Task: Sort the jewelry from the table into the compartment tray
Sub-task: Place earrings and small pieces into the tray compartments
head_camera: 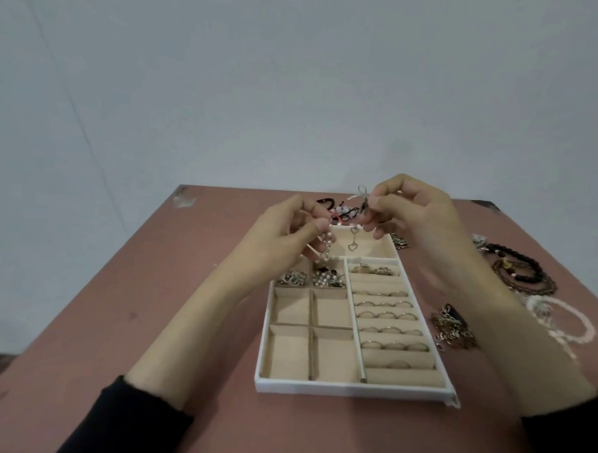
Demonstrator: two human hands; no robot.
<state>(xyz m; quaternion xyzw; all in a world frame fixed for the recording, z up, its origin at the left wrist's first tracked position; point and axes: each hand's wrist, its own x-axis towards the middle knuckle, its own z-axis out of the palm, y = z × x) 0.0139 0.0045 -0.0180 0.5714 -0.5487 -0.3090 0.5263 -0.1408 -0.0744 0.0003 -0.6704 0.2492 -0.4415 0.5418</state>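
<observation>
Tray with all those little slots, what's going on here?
A person is sorting jewelry into the tray. The left hand holds a pearl strand over it, while the right hand pinches a small silver piece with a heart charm dangling. Rings already sit in the tray's right side; beaded necklaces wait on the table.

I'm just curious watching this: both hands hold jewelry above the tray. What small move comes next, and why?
Probably lower the left hand so the pearl strand drops into the tray compartment beneath it, which already holds similar pearls. The right hand pinches a heart-charm chain.
</observation>
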